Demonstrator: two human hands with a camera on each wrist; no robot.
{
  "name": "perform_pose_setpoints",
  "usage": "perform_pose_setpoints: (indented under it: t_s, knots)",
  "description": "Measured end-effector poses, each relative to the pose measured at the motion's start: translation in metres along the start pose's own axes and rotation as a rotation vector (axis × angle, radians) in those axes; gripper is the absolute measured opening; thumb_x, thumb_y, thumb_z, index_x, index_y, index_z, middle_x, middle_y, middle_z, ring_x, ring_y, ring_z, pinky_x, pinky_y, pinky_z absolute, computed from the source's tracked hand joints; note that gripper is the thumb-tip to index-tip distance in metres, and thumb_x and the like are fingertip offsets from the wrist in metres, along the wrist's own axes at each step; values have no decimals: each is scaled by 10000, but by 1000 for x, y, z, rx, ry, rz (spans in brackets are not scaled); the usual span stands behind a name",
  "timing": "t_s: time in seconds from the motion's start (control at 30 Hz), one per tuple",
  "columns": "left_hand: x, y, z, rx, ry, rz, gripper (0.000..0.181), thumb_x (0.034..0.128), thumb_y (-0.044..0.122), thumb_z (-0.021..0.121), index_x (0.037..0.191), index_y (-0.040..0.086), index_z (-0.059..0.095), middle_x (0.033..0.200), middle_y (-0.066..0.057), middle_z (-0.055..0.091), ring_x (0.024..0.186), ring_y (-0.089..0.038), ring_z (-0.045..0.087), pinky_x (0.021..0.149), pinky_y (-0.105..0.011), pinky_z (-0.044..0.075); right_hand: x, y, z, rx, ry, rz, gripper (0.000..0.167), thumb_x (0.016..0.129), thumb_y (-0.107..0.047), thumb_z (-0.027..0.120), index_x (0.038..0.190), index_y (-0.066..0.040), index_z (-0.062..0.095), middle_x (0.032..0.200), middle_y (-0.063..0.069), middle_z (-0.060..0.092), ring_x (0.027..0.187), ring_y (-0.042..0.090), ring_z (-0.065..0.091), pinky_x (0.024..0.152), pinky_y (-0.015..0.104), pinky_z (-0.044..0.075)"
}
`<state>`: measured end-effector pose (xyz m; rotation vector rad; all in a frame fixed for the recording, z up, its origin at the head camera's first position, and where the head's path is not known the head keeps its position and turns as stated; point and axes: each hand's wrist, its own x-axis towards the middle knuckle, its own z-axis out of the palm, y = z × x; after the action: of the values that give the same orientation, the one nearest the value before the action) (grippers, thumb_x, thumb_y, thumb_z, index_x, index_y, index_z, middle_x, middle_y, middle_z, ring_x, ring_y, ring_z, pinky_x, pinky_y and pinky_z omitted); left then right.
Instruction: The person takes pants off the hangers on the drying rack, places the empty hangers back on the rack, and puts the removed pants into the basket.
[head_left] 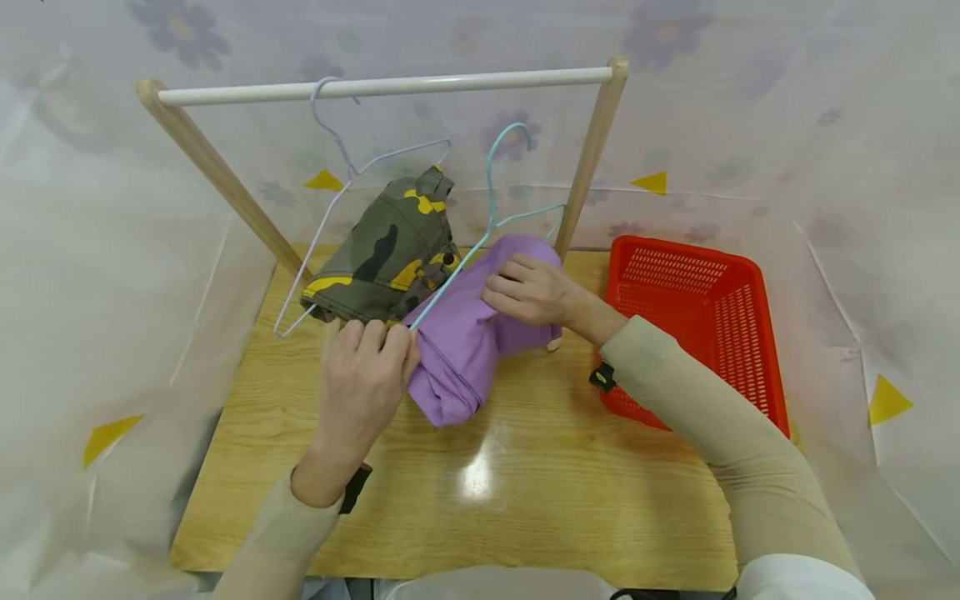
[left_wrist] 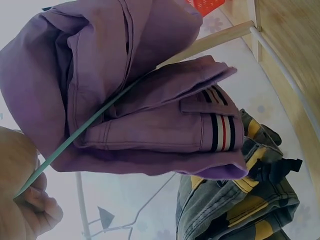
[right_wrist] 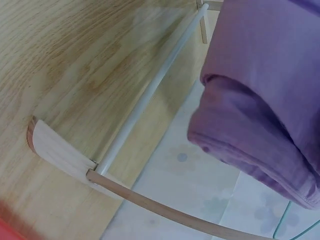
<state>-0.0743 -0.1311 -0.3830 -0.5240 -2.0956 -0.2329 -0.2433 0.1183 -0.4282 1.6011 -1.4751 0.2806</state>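
Observation:
My left hand [head_left: 367, 379] grips the lower left corner of a teal wire hanger [head_left: 491, 179]. A folded purple garment [head_left: 457, 350] with a striped band hangs over this hanger; in the left wrist view the teal wire [left_wrist: 75, 135] runs across the purple cloth [left_wrist: 150, 125]. Curled fingers of my right hand [head_left: 528, 292] hold the garment's upper right part. The hanger's hook is apart from the white rail [head_left: 480, 83]. Only purple fabric [right_wrist: 260, 100] shows near the right hand in the right wrist view; the hand itself is out of that frame.
A lavender hanger [head_left: 330, 208] hooked on the rail bears a camouflage garment [head_left: 382, 250], just left of the purple one. Wooden posts [head_left: 592, 158] carry the rail. A red basket [head_left: 765, 333] stands at the right of the wooden table [head_left: 525, 517], beside my right forearm.

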Motion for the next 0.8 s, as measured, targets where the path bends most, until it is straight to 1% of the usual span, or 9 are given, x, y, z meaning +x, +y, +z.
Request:
perform_pose_setpoints:
  t_s: [0.13, 0.23, 0.43, 0.57, 0.7, 0.8]
  knots:
    - [1, -1, 1, -3, 11, -8, 339, 1037, 101, 508, 719, 51, 399, 634, -74, 347, 581, -242, 297, 597, -376, 295, 4, 1, -4, 17, -6, -9, 261, 1093, -55, 458, 959, 8, 673, 852, 107, 679, 721, 253, 586, 675, 357, 521]
    - [1, -2, 1, -6, 5, -15, 339, 1038, 100, 508, 722, 45, 400, 637, -84, 350, 576, -260, 305, 591, -389, 296, 8, 2, -9, 1, 0, -28, 260, 1075, -39, 450, 945, 16, 669, 827, 116, 674, 700, 261, 590, 669, 361, 530]
    - [1, -6, -1, 7, -48, -34, 346, 1082, 142, 471, 761, 21, 425, 655, -103, 364, 592, -290, 342, 578, -387, 313, 20, 8, -23, -66, 37, -83, 244, 1042, -29, 457, 899, 9, 652, 767, 98, 645, 651, 240, 572, 642, 347, 516]
    - [0, -8, -2, 23, -95, -60, 325, 1074, 140, 481, 776, 22, 433, 661, -106, 378, 604, -304, 370, 575, -377, 330, 25, 12, -36, -115, 51, -101, 237, 1047, -14, 457, 886, 3, 631, 747, 89, 625, 637, 217, 552, 626, 335, 498]
    - [1, -11, -3, 32, -130, -99, 315, 1068, 120, 484, 772, 30, 423, 658, -111, 386, 604, -313, 388, 565, -372, 347, 27, 14, -53, -164, 53, -90, 240, 1048, -12, 458, 871, 2, 621, 739, 94, 618, 634, 216, 547, 626, 334, 509]
    - [1, -13, -2, 33, -112, -100, 328, 1070, 117, 485, 764, 26, 410, 648, -116, 383, 592, -315, 388, 552, -371, 345, 28, 15, -66, -190, 65, -72, 245, 1042, -22, 463, 861, 6, 626, 733, 104, 620, 628, 224, 554, 617, 341, 524]
